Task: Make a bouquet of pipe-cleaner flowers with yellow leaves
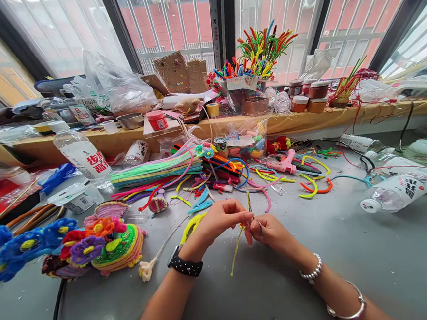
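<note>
My left hand [223,221], with a black dotted watch band at its wrist, pinches a thin yellow-green stem [236,252] near its top. Close against it on the right, my right hand [269,230] has its fingers closed at the same small bundle, and a ring shows on one finger. The stem's loose end hangs down toward the grey table [283,292]. Thin upright strands [248,200] stick up between the two hands. A small orange-yellow piece shows at the fingertips, its shape too small to tell.
Colourful fuzzy flowers [87,249] lie at the left. Behind my hands are a pile of pipe cleaners [157,173] and a pink glue gun [283,163]. Plastic bottles [397,192] lie at the right; another bottle [81,150] stands at the left. Jars [319,90] line the window ledge.
</note>
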A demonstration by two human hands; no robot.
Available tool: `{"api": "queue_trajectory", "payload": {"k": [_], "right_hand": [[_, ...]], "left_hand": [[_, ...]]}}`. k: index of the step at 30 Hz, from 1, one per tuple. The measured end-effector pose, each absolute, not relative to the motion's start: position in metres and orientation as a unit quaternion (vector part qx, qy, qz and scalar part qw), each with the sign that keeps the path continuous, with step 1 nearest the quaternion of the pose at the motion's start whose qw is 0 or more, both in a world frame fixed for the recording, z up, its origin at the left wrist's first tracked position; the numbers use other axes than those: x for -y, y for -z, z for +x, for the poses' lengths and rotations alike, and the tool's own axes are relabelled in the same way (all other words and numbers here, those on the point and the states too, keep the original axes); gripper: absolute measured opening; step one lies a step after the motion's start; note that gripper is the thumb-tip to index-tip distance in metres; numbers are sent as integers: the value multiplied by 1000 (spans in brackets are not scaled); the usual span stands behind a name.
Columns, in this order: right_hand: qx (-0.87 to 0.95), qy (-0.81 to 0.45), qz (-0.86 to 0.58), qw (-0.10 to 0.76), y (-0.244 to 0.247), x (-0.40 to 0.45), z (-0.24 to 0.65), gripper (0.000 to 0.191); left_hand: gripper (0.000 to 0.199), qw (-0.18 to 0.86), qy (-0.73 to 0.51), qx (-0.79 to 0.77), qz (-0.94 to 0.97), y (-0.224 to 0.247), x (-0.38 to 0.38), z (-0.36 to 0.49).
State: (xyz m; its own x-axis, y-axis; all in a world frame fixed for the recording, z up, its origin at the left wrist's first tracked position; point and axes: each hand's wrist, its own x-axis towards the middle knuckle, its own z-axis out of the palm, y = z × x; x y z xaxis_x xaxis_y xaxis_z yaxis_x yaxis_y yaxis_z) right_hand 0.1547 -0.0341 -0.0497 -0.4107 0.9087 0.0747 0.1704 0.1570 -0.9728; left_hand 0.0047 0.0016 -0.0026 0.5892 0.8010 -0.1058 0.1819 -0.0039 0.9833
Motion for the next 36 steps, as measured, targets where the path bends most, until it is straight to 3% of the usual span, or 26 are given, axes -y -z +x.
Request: {"api": "queue_trajectory", "payload": {"k": [10,20,27,36], "right_hand": [[626,-503,-444,398,44,35,155,61],[534,-614,-413,410,51,33,156,63],[520,-588,-473,400,47,32,157,47],[568,-599,-420,377,40,39,153,31]], "left_hand": [[28,614,-267,-369,645,4,-3,3],[26,660,-377,-393,517,3,-6,5],[21,676,-409,-369,489,5,-5,4],[21,676,-399,-381,488,4,-3,6]]}}
